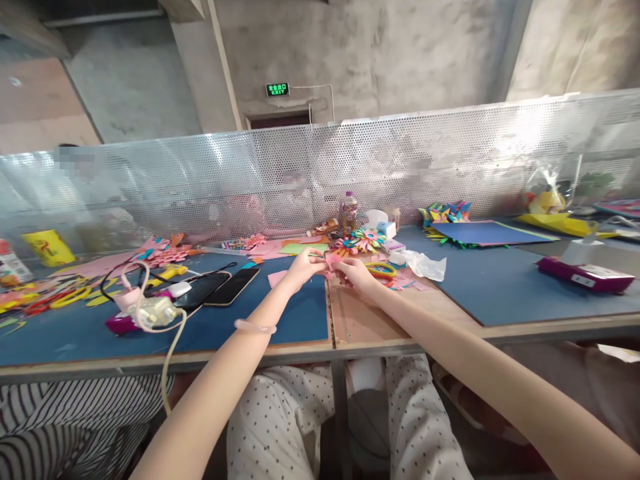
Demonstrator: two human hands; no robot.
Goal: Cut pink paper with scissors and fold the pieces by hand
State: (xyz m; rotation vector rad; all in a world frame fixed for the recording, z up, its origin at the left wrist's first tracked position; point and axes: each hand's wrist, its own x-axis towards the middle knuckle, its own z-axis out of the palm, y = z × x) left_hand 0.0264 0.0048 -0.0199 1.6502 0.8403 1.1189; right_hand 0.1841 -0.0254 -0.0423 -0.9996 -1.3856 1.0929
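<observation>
Both arms reach forward over the table, and a small piece of pink paper [331,261] is pinched between the two hands. My left hand [306,268] has its fingers closed on the paper's left side. From the right, my right hand [354,275] grips the same paper, fingers curled and partly hidden. Just behind my right hand lie yellow-handled scissors [383,270] and a multicoloured paper flower [367,241]. A loose pink paper piece [276,278] rests left of my left wrist.
Phones [233,287], a power strip with plugs [155,312] and cables crowd the left. A bottle [349,213] stands at the back, before a perforated metal divider [260,173]. Crumpled white tissue [425,264], blue paper sheets [490,233] and a purple tissue pack [585,275] lie rightward.
</observation>
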